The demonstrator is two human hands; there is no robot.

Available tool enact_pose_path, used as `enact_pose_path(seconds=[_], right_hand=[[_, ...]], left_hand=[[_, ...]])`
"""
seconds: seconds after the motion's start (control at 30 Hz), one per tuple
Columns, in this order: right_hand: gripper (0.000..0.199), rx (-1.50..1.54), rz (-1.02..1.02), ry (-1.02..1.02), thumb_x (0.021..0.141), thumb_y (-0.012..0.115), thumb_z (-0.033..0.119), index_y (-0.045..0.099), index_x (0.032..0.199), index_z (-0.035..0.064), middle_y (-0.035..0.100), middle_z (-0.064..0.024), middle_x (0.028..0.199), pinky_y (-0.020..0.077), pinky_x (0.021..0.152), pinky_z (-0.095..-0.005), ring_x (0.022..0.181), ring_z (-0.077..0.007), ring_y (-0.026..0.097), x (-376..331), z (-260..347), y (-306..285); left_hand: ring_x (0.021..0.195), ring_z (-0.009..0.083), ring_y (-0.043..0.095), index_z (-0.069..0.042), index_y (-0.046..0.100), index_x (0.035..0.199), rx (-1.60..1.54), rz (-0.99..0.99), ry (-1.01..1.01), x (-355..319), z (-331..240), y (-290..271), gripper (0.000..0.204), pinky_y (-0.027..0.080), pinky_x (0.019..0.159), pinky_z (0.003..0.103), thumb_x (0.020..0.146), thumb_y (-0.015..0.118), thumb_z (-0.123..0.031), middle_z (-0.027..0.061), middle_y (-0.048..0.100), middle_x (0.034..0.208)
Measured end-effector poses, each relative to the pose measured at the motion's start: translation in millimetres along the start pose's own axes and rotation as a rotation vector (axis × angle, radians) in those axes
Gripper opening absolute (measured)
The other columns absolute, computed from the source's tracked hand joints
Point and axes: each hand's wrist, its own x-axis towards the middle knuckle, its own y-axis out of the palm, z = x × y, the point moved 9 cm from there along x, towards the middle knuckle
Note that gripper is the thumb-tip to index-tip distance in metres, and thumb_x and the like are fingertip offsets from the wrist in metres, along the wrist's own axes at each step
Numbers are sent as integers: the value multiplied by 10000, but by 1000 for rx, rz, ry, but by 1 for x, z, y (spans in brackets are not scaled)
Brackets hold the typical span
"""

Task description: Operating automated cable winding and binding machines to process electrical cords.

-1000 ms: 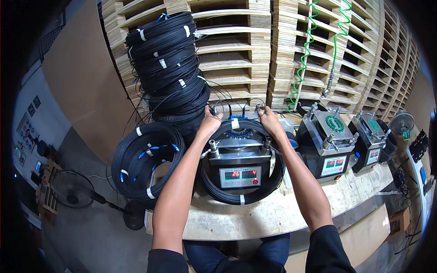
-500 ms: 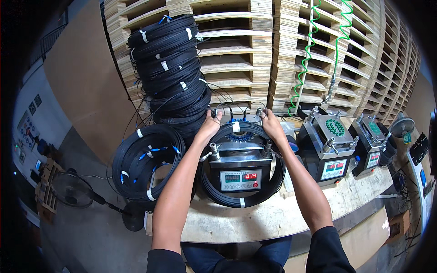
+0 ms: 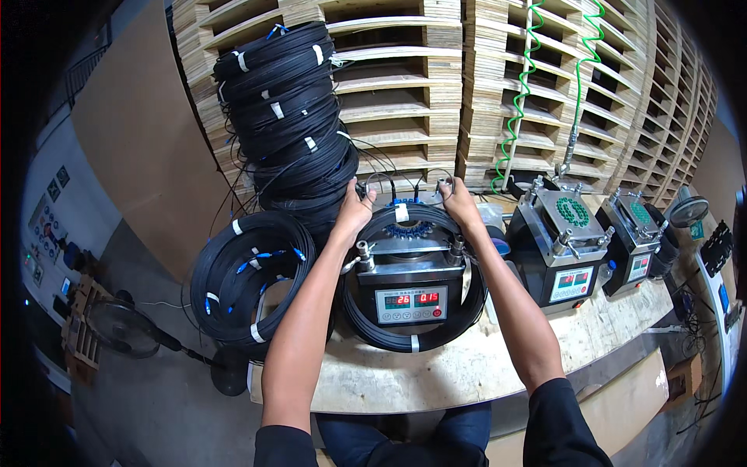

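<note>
Both my arms reach around a bench machine [image 3: 411,304] with a metal top plate, corner posts and a lit red display. At its far left corner, my left hand [image 3: 358,210] is closed around a metal clamp post, mostly hidden by the fingers. My right hand [image 3: 461,205] grips the matching clamp post [image 3: 445,187] at the far right corner. A coil of black cable [image 3: 380,338], bound with white ties, encircles the machine and passes over its top. Blue connectors [image 3: 408,229] ring the plate's centre. The near left post [image 3: 363,251] and near right post [image 3: 456,249] are untouched.
Left of the machine lies another black cable coil [image 3: 204,272] with blue connectors; behind it rises a tall coil stack [image 3: 280,89]. Two similar machines [image 3: 572,286] [image 3: 640,268] stand right on the wooden bench [image 3: 467,373]. Pallets [image 3: 389,70] and a green coiled hose [image 3: 513,124] are behind.
Both hands stay at the far posts, with the right fingers slightly shifted. The display's left digits, dim before, are now lit, and its right reading has changed.
</note>
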Motion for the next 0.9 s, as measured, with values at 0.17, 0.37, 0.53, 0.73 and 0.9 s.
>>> enact_pose_path(seconds=[0.17, 0.37, 0.53, 0.73, 0.9], right_hand=[[496, -56, -26, 72, 993, 499, 403, 529, 1298, 12, 631, -332, 1121, 463, 948, -480, 1121, -476, 586, -12, -1, -12], [404, -4, -73, -63, 978, 586, 257, 542, 1266, -23, 667, -248, 1122, 477, 924, -402, 1075, -354, 647, -17, 12, -21], [428, 18, -91, -78, 965, 610, 252, 536, 1284, -24, 671, -241, 1122, 480, 927, -391, 1076, -343, 652, -19, 15, -20], [528, -1, -93, -30, 991, 560, 410, 537, 1298, -19, 672, -239, 1127, 474, 939, -393, 1082, -347, 648, -22, 21, -24], [513, -93, -63, 10, 1004, 508, 466, 580, 1241, 17, 675, -256, 1090, 476, 921, -418, 1065, -372, 650, -23, 21, -22]], left_hand=[[1407, 290, 358, 29, 195, 1530, 16, 37, -89, -1, -2, 8, 879, 272, 1140, 350, 938, 614, -467, 275, 373, 1504], [1311, 423, 481, -33, 256, 1520, 189, -122, -119, -11, -12, -5, 832, 379, 1091, 417, 925, 572, -521, 313, 477, 1407], [1307, 430, 482, -47, 196, 1542, 260, -126, -155, -18, -18, -9, 831, 376, 1092, 429, 941, 549, -501, 319, 474, 1405], [1399, 364, 385, 31, 280, 1504, 165, -63, -100, -19, -26, -5, 871, 307, 1135, 375, 915, 595, -528, 304, 399, 1477], [1389, 354, 401, 35, 309, 1490, 108, -20, -108, -10, -13, -2, 848, 305, 1131, 368, 919, 589, -525, 302, 421, 1461]])
